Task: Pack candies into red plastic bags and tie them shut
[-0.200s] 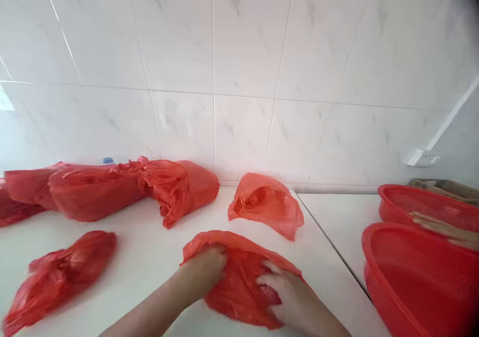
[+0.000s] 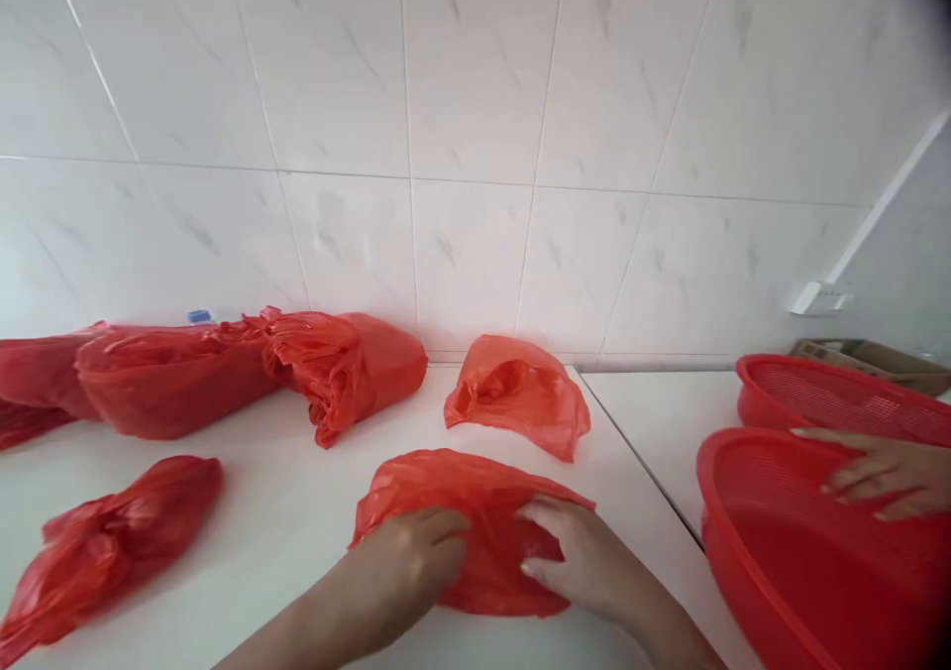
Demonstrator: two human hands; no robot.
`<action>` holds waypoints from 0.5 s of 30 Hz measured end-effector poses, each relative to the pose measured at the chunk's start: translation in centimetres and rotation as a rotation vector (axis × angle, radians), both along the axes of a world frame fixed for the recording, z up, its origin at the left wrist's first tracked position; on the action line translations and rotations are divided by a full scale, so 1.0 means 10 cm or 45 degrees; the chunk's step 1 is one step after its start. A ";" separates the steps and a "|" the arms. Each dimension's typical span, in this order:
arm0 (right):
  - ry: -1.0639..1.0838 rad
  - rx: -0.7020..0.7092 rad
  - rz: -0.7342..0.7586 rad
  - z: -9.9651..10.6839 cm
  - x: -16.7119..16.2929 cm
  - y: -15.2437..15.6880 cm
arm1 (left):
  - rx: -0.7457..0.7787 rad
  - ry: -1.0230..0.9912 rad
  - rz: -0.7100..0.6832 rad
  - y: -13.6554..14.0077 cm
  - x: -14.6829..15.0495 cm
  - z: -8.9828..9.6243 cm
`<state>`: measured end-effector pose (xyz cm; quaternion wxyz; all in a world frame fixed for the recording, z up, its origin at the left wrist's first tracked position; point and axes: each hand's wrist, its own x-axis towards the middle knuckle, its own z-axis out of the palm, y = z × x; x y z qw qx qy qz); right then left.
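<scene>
In front of me a red plastic bag (image 2: 494, 561) lies on the white table, crumpled, with its contents hidden. My left hand (image 2: 423, 556) is closed at the bag's left side, its fingers curled against the plastic. On the right side of the same bag rests my right hand (image 2: 569, 551), thumb and fingers apart around a darker bulge. Just behind lies a second, loose red bag (image 2: 527, 402), its mouth partly open. A twisted red bag (image 2: 126, 526) lies at the left.
Several filled red bags (image 2: 178, 378) line the tiled wall. At the right stand two red plastic baskets (image 2: 717, 482), with another person's hand (image 2: 892, 474) over the nearer one. A cardboard box (image 2: 854, 355) sits behind them. A seam (image 2: 639, 460) crosses the table.
Another person's hand now shows more clearly over the nearer basket. My left hand has shifted slightly right and down on the bag, and the whole view has turned a little.
</scene>
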<state>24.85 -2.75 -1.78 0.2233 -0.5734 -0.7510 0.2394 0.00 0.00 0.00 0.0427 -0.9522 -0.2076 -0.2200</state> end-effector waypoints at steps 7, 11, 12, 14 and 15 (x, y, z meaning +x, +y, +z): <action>0.120 0.262 -0.189 -0.01 0.04 0.01 | 0.248 -0.413 0.418 -0.08 -0.35 -0.27; 0.078 0.310 -0.247 -0.10 0.03 0.05 | -0.398 -0.914 0.802 0.07 -0.41 -0.50; 0.060 0.282 -0.268 -0.13 0.02 0.07 | -0.682 -1.031 0.803 0.08 -0.41 -0.52; -0.005 0.190 -0.315 -0.18 0.00 0.11 | -1.242 -1.165 0.708 0.07 -0.39 -0.49; -0.047 0.136 -0.333 -0.20 -0.01 0.12 | -1.472 -1.195 0.606 0.06 -0.38 -0.46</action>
